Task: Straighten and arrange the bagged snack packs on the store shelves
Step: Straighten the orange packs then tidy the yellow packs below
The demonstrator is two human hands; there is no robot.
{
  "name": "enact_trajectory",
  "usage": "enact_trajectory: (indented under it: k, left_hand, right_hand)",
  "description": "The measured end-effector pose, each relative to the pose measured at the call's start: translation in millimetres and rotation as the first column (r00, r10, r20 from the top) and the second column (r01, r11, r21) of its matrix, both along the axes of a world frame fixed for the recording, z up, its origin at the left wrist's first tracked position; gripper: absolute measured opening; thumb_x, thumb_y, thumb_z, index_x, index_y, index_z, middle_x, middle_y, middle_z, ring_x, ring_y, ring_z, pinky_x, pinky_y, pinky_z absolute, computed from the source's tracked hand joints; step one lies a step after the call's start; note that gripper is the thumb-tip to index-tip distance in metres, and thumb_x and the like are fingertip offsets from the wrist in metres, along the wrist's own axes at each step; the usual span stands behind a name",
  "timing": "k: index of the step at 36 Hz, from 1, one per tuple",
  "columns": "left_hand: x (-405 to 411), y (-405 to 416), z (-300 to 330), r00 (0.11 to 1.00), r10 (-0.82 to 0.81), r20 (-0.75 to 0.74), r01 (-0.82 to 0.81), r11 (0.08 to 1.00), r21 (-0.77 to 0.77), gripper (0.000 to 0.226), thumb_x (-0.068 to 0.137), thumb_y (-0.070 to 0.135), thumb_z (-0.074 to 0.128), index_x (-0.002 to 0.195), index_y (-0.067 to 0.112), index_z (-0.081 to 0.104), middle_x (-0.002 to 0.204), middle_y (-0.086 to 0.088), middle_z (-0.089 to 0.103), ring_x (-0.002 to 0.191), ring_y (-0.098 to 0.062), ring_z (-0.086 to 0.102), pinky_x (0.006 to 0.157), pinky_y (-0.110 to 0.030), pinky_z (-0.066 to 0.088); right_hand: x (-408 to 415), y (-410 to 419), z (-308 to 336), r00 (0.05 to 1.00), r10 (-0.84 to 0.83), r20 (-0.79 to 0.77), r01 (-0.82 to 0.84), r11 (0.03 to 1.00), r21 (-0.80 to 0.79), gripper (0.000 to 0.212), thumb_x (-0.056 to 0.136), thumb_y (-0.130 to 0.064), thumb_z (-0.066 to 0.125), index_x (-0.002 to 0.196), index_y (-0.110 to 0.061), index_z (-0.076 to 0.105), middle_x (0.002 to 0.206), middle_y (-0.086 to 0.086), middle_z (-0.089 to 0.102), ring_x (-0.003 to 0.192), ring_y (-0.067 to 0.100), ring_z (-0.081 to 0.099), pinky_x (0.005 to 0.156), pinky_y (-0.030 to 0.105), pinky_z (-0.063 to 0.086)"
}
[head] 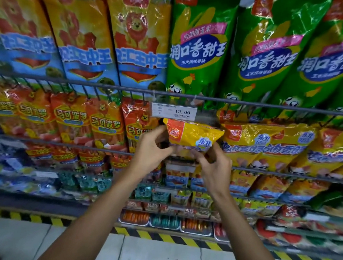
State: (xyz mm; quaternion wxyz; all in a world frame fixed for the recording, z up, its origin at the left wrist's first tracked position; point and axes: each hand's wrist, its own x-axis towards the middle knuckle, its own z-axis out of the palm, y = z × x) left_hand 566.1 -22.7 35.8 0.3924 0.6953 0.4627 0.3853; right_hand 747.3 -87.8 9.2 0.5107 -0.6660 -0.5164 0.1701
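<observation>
Several wire shelves run across the view, packed with bagged snacks. Above the price tag stand tall green bags, with orange lion bags up and to its left. Left of the tag hang orange-red packs; right of it lie yellow packs. Just beneath the tag, one yellow pack is held out from the row. Below it, the left hand pinches its left edge with curled fingers, and the right hand grips its lower right corner.
</observation>
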Motion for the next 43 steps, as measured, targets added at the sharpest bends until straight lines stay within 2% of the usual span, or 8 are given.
enact_trajectory:
  k: [4,9,18,23,29,35,40,43]
  left_hand:
    - [4.5,-2.6,-3.6,1.000,0.028,-0.010,-0.027,1.000,0.015,0.075,0.078,0.056,0.080,0.138,0.014,0.062,0.134,0.002,0.068,0.124,-0.012,0.063,0.106,-0.039,0.052]
    - [3.2,-5.5,-13.2,0.999,0.031,-0.023,-0.029,0.996,0.080,0.060,0.087,0.032,0.081,0.141,0.016,0.060,0.131,0.017,0.061,0.116,0.010,0.056,0.101,-0.008,0.045]
    - [-1.2,-7.3,-28.8,0.999,0.002,-0.045,0.004,0.989,0.150,0.058,0.091,0.033,0.075,0.143,0.015,0.059,0.131,0.013,0.064,0.117,0.006,0.058,0.102,-0.012,0.046]
    - [2.7,-4.0,-25.1,0.999,0.038,0.001,-0.038,0.981,0.190,0.051,0.091,0.031,0.075,0.138,0.013,0.064,0.124,0.011,0.070,0.115,0.001,0.064,0.101,-0.019,0.051]
    - [13.9,-8.6,-33.5,0.994,0.098,0.047,-0.105,0.975,0.196,0.047,0.091,0.026,0.076,0.136,0.016,0.064,0.123,0.015,0.067,0.112,0.002,0.064,0.100,-0.022,0.053]
    - [13.6,-14.0,-43.7,0.989,0.143,-0.047,-0.129,0.966,0.222,0.047,0.094,0.039,0.070,0.134,0.015,0.066,0.123,0.009,0.071,0.107,-0.005,0.070,0.093,-0.023,0.058]
    - [13.6,-17.7,-51.3,0.989,0.146,-0.030,-0.139,0.976,0.166,0.050,0.096,0.045,0.061,0.134,0.013,0.065,0.106,0.004,0.077,0.091,-0.007,0.074,0.083,-0.027,0.061]
    - [16.5,-20.4,-45.3,0.984,0.176,0.042,-0.180,0.966,0.183,0.050,0.094,0.042,0.063,0.133,0.011,0.067,0.105,0.007,0.077,0.092,-0.005,0.073,0.081,-0.015,0.057]
  right_hand:
    - [-1.4,4.1,-2.2,0.999,0.029,-0.045,-0.032,0.997,-0.065,0.026,0.091,-0.032,0.075,0.092,-0.013,0.058,0.071,-0.006,0.062,0.068,0.007,0.062,0.061,0.025,0.045]
    - [-2.0,0.6,-9.3,1.000,0.022,-0.014,-0.024,0.994,-0.107,0.026,0.096,-0.019,0.070,0.110,0.002,0.066,0.068,-0.021,0.043,0.068,-0.007,0.053,0.081,-0.009,0.028]
    - [1.2,-6.6,-37.2,0.997,-0.051,0.051,0.056,0.994,-0.096,0.022,0.100,-0.036,0.062,0.111,-0.018,0.070,0.065,-0.002,0.064,0.053,0.016,0.059,0.052,0.034,0.043]
    - [-1.1,-3.7,-25.2,0.996,-0.074,0.047,0.075,0.997,-0.019,0.017,0.101,-0.028,0.063,0.102,-0.016,0.075,0.060,-0.011,0.061,0.044,0.010,0.050,0.047,0.016,0.029]
    - [-3.3,-2.1,-35.5,0.992,-0.129,0.013,0.129,0.991,-0.017,0.013,0.099,-0.031,0.066,0.103,-0.020,0.072,0.076,-0.009,0.072,0.061,0.006,0.065,0.059,0.035,0.054]
    - [-7.5,-4.8,-43.8,0.977,-0.212,0.033,0.211,0.977,0.019,0.028,0.094,-0.033,0.072,0.114,-0.013,0.074,0.090,-0.017,0.071,0.077,-0.015,0.062,0.078,0.017,0.057]
    - [-8.7,-6.6,-36.3,0.981,-0.194,-0.005,0.194,0.981,0.030,0.018,0.095,-0.026,0.072,0.109,-0.017,0.077,0.078,-0.032,0.062,0.071,-0.001,0.066,0.066,0.031,0.057]
    - [-13.0,-6.9,-25.7,0.983,-0.181,-0.025,0.182,0.979,0.088,0.020,0.096,-0.023,0.071,0.101,-0.042,0.073,0.070,-0.038,0.063,0.074,0.006,0.068,0.064,0.023,0.055]
